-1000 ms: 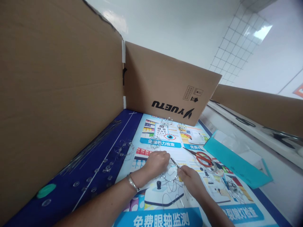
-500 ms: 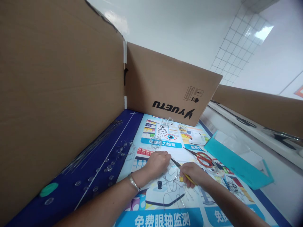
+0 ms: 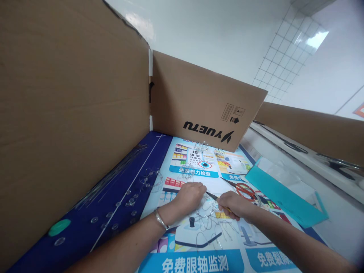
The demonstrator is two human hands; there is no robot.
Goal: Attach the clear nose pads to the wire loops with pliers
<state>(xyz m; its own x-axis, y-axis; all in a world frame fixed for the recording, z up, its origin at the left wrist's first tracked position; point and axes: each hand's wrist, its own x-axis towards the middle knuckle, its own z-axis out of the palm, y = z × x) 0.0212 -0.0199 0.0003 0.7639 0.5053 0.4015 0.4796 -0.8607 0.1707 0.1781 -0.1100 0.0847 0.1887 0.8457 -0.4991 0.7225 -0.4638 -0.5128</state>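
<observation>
Small tool (image 3: 212,196) clamped in right hand (image 3: 231,204), tip touching closed left hand (image 3: 189,197).

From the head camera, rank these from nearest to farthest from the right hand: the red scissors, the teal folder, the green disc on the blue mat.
From the right hand:
1. Red scissors, just beyond it, slightly right.
2. Teal folder, farther right on the table edge.
3. Green disc, far left, past the left hand, by the cardboard wall.
</observation>
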